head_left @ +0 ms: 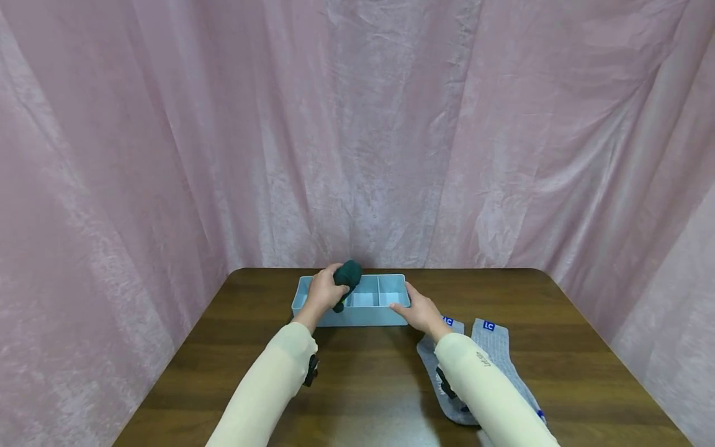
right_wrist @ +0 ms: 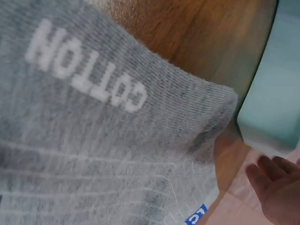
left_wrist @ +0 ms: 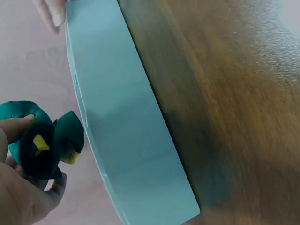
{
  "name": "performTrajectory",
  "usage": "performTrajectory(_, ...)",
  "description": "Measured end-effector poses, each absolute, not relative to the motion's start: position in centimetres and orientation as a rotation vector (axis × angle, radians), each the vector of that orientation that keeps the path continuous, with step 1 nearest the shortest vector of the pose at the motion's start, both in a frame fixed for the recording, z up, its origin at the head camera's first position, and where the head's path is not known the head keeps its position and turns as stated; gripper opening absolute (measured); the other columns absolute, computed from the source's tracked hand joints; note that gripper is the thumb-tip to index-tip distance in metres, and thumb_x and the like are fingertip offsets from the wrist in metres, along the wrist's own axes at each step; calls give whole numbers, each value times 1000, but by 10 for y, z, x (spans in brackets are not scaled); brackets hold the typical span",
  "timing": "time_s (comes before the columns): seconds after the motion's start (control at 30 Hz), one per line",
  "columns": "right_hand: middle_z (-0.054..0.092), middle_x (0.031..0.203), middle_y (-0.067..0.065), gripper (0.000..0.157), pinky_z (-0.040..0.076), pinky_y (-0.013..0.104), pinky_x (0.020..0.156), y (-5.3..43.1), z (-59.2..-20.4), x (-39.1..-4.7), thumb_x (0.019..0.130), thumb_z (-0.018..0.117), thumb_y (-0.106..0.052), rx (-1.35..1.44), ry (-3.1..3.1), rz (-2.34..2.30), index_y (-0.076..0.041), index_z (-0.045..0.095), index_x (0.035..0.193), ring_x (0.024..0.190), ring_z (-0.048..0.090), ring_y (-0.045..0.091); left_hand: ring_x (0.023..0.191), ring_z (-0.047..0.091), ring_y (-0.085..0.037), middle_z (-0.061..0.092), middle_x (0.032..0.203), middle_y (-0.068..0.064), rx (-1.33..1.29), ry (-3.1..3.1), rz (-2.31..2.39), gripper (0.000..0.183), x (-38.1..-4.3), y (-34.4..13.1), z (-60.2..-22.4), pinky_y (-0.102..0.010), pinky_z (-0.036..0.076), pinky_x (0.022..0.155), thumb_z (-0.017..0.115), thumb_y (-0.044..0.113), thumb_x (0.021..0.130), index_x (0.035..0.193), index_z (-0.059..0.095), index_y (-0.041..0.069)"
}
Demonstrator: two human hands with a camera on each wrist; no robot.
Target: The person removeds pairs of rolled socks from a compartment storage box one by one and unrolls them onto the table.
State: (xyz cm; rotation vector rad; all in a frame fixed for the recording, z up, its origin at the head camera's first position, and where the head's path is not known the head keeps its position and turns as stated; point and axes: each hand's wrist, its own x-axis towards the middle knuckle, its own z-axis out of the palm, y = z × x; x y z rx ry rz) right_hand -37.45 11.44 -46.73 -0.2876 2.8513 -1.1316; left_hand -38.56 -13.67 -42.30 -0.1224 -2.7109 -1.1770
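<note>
My left hand [head_left: 323, 290] grips a bundled dark green sock [head_left: 349, 274] with small yellow patches, its thumb and fingers around the cloth. In the head view the bundle overlaps the left part of a light blue divided box [head_left: 363, 317]; in the left wrist view, the green sock [left_wrist: 35, 140] appears beside the box's rim. At the box's right end, my right hand [head_left: 420, 308] holds the corner, thumb across the front wall and fingers along the side. Two grey socks [head_left: 491, 338] lie flat near the right forearm, which partly covers them.
The box's compartments [head_left: 393, 288] show open tops, split by thin dividers. Beneath everything is a brown wooden table [head_left: 368, 391] with rounded far corners. Pink curtains [head_left: 357, 136] hang behind its far edge. White "COTTON" lettering marks one grey sock [right_wrist: 93, 126].
</note>
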Motion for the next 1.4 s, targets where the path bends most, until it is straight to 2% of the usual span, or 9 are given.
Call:
performTrajectory(0.13,40,153,17,72,35,55,108,112,-454,-369,99,59,-41,-378,2908,-1241,-8,31,156,137,41,38,118,56,-37,59,134,-16,-263,-2734,-1115,60,-376,-135,-420,-54,47,94,74,9,87,143,52,10)
performTrajectory(0.23,52,143,13,62,43,50,103,103,-438,-363,100,58,-43,-437,2866,-1382,-10,44,150,128,52,33,115,59,-36,63,129,-16,-398,-2706,-944,66,-369,-132,-422,-53,47,96,75,7,85,145,49,11)
performTrajectory(0.33,65,124,12,60,52,44,87,93,-426,-359,99,54,-51,-460,2671,-1524,-7,55,140,107,64,30,109,63,-33,67,121,-14,-553,-2645,-708,76,-362,-127,-425,-50,44,100,77,5,82,149,42,10)
performTrajectory(0.47,70,107,11,64,54,36,68,85,-422,-357,97,54,-55,-337,2364,-1631,-2,62,131,85,69,27,103,66,-27,71,110,-11,-771,-2534,-484,85,-353,-120,-434,-47,40,105,80,2,79,152,36,7)
performTrajectory(0.6,68,109,16,49,57,41,82,87,-431,-355,100,59,-37,-254,2187,-1725,4,61,128,89,70,25,104,66,-23,71,111,-9,-899,-2443,-399,89,-346,-115,-445,-46,41,106,83,2,77,152,35,6)
performTrajectory(0.7,65,115,21,39,50,50,94,90,-439,-353,101,59,-22,-273,2121,-1789,9,60,124,97,68,25,109,64,-24,69,119,-7,-936,-2436,-423,92,-343,-115,-452,-47,41,105,84,4,77,154,33,8)
performTrajectory(1.0,68,113,13,31,52,49,91,104,-450,-345,99,61,-13,-430,2253,-1763,5,63,124,96,65,18,126,52,-25,51,145,-10,-782,-2599,-1129,71,-334,-121,-461,-46,45,100,65,36,97,157,30,19)
performTrajectory(1.2,68,112,11,33,53,43,85,114,-450,-342,97,63,-12,-568,2304,-1699,2,63,127,96,62,17,119,53,-24,46,146,-11,-550,-2734,-1442,88,-336,-126,-463,-47,46,98,72,52,87,156,31,19)
performTrajectory(1.4,67,114,12,31,51,46,91,116,-450,-341,96,64,-8,-628,2300,-1626,-2,64,125,100,62,21,105,57,-25,55,129,-12,-551,-2773,-1674,85,-337,-131,-460,-42,51,88,82,37,81,152,39,18)
